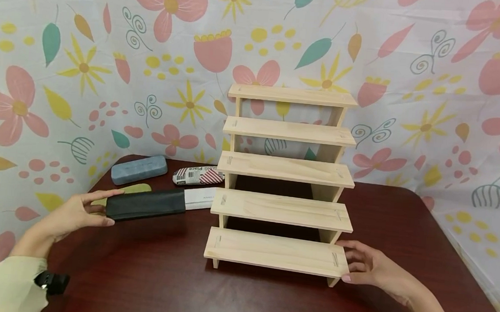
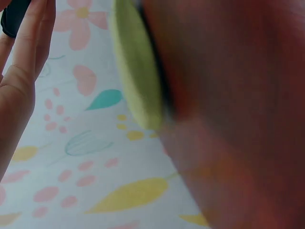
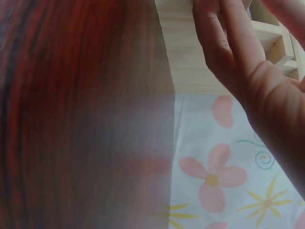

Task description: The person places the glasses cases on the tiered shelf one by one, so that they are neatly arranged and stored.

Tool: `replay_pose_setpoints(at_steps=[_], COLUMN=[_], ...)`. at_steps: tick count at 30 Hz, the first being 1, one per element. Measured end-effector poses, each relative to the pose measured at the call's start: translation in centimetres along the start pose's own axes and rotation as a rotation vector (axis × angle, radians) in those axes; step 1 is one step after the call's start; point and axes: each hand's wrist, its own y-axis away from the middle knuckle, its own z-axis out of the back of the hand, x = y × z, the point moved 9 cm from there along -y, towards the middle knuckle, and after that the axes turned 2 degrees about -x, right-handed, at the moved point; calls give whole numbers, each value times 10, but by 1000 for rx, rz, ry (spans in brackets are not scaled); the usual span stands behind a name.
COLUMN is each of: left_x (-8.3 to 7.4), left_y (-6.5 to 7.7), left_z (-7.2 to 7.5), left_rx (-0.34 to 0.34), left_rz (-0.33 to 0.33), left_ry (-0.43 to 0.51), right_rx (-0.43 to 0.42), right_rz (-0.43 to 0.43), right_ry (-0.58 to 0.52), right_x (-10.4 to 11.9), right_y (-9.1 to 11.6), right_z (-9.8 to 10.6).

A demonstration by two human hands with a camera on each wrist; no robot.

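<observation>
My left hand (image 1: 73, 216) grips the left end of a long black glasses case (image 1: 146, 204), its index finger along the top and its thumb underneath. In the head view the case is tilted slightly and overlaps a green case (image 1: 139, 188) behind it. A five-step wooden display stand (image 1: 281, 208) stands upright on the table, right of centre, its steps bare. At the stand's lower right end, my right hand (image 1: 369, 266) holds the bottom step, thumb at the front corner and fingers curled behind. The left wrist view shows the green case (image 2: 136, 67) large.
The dark red table (image 1: 143, 275) meets a floral cloth backdrop (image 1: 108, 56). At the back left lie a blue-grey case (image 1: 138, 170) and a case with red stripes and print (image 1: 197, 175). A white case (image 1: 201, 197) lies between the black case and the stand.
</observation>
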Motion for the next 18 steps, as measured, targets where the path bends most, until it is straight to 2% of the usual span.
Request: replay_pose_setpoints(at_steps=[2, 5, 9, 13, 15, 18], left_x=[-8, -23, -43, -59, -68, -80], left_y=[-5, -12, -24, -36, -42, -51], left_z=[2, 2, 2, 4, 5, 5], left_rx=[-11, 13, 44, 17, -3, -12], left_rz=[2, -21, -71, -86, -81, -69], left_ry=[-30, -21, 57, 30, -18, -38], right_rx=[1, 7, 11, 10, 8, 7], right_rz=[3, 15, 33, 29, 26, 24], right_ry=[-1, -6, -5, -9, -14, -12], right_x=[0, 1, 2, 1, 1, 2], right_y=[0, 0, -1, 0, 0, 0], right_z=[0, -1, -1, 0, 0, -1])
